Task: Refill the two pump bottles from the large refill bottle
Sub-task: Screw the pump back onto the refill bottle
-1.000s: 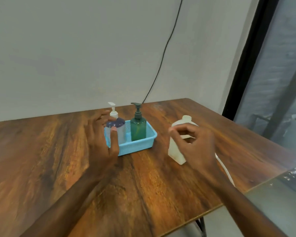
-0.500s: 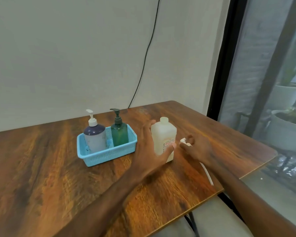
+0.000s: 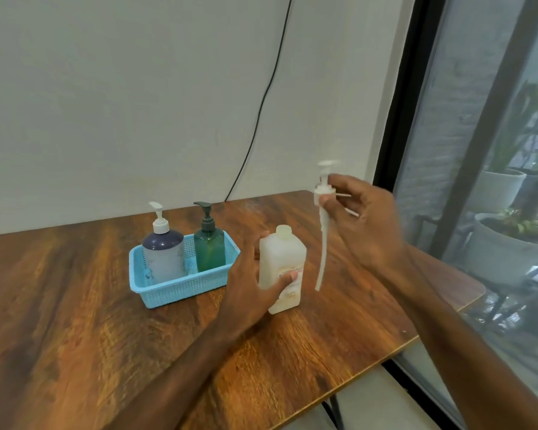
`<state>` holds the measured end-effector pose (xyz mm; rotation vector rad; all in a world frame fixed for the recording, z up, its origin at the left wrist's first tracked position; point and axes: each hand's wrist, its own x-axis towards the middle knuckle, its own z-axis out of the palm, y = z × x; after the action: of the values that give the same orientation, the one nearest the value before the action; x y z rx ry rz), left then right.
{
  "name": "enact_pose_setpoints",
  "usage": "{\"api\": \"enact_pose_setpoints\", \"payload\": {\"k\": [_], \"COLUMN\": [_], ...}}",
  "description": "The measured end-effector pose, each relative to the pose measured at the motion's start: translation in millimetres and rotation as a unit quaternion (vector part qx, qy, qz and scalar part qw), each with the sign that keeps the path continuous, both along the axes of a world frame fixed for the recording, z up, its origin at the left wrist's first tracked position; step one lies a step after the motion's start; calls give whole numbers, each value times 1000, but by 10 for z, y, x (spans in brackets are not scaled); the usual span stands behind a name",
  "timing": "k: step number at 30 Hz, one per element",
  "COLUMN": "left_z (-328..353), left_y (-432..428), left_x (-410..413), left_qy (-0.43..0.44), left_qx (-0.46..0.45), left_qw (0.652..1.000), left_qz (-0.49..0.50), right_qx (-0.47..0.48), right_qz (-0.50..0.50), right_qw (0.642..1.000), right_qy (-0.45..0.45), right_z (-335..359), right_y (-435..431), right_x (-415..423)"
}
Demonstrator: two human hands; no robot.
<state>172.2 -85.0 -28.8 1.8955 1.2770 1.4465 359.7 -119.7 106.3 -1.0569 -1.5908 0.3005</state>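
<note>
Where the large refill bottle (image 3: 282,259) stands: upright on the wooden table (image 3: 75,321), just to the right of the basket and near the table's right edge, with its short round neck showing at the top.
Left hand (image 3: 246,290): I see it wrapped round the refill bottle from the left. The thumb lies across the label on the near face and the fingers curl behind the far side, so the grip is clamped on the bottle.
Right hand (image 3: 370,225): raised above the table to the right of the refill bottle. Thumb and forefinger pinch the collar of a white pump head (image 3: 323,189), and the other fingers spread loosely behind it.
Dip tube (image 3: 323,249): long and white, it hangs down from the pump head, slightly curved. Its lower end is in the air beside the refill bottle and I cannot tell whether it touches it.
Basket (image 3: 180,288): light blue plastic mesh, sitting on the table to the left of the refill bottle.
Dark-topped pump bottle (image 3: 163,256): upright in the basket's left half, white pump fitted.
Green pump bottle (image 3: 209,249): upright in the basket's right half, dark pump fitted.
Cable (image 3: 263,100): a black line running down the pale wall to the table's far edge.
Window (image 3: 494,119): dark-framed, on my right, with potted plants (image 3: 510,246) behind the glass.
</note>
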Motion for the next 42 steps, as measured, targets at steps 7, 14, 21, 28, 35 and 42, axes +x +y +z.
{"api": "enact_pose_setpoints", "payload": {"k": [7, 14, 21, 28, 35, 42], "left_z": [-39, -33, -56, -88, -66, -7], "left_y": [-112, -116, -97, -85, -124, -205], "left_x": [13, 28, 22, 27, 66, 91], "left_qy": [3, 5, 19, 35, 31, 22], "left_qx": [11, 13, 22, 9, -6, 5], "left_qw": [1000, 1000, 1000, 999, 999, 1000], "left_qz": [3, -2, 0, 24, 24, 17], "right_qx": [139, 146, 124, -78, -86, -52], "right_qz": [44, 41, 33, -14, -53, -55], "right_qw": [988, 988, 992, 990, 992, 996], "right_qy": [48, 27, 19, -114, -80, -45], "right_z": [585, 536, 485, -453, -603, -656], "right_y": [-59, 90, 134, 196, 109, 95], "right_x": [-278, -397, -425, -377, -352, -297]}}
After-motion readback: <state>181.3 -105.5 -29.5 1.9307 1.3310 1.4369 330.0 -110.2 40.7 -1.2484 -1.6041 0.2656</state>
